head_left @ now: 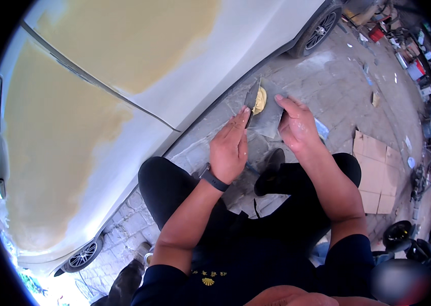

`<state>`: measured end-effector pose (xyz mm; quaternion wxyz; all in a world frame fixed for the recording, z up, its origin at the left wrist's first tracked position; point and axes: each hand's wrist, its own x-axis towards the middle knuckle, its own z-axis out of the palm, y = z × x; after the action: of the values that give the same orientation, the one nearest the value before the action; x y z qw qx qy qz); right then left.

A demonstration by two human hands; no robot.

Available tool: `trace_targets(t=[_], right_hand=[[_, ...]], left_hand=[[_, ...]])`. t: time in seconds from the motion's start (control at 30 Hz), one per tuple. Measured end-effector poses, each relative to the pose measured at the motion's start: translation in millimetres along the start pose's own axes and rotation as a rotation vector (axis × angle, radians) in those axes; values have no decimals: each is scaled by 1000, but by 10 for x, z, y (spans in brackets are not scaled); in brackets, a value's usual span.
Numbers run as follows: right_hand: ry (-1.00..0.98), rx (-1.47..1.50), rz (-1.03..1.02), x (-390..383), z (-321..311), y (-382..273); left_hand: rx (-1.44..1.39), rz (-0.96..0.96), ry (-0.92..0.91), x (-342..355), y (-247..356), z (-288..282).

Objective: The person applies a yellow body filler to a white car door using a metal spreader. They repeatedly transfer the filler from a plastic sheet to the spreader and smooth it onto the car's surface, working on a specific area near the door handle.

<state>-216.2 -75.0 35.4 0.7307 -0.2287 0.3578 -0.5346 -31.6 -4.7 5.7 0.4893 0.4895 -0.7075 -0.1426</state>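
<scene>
My left hand, with a dark band on its wrist, grips a dark flat putty spreader with its fingers along the blade. A lump of pale yellow putty sticks to the side facing my right hand. My right hand pinches a thin grey flat plate between thumb and fingers, close beside the putty. Its outline blends with the grey floor. On my left stands a white car whose side carries broad tan-yellow filler patches across a panel gap.
Flattened cardboard lies on the paved floor to my right. Cluttered tools and boxes line the far right. Car wheels show front and back. Another person's dark trouser leg is at lower left.
</scene>
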Motion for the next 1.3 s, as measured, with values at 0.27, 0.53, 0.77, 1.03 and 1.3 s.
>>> trace_targets(t=[0.27, 0.53, 0.77, 1.03, 1.3], right_hand=[[-138, -455, -584, -112, 49, -437], [-438, -554, -464, -216, -23, -358], [-477, -1195, -421, -117, -109, -659], [-21, -364, -233, 95, -152, -207], [-78, -405, -97, 24, -37, 103]], left_hand=[[-429, -627, -109, -113, -211, 4], [-1093, -776, -11, -42, -150, -98], [-1061, -691, 188, -5, -141, -304], [-943, -585, 233, -20, -237, -226], [-487, -414, -102, 6, -80, -344]])
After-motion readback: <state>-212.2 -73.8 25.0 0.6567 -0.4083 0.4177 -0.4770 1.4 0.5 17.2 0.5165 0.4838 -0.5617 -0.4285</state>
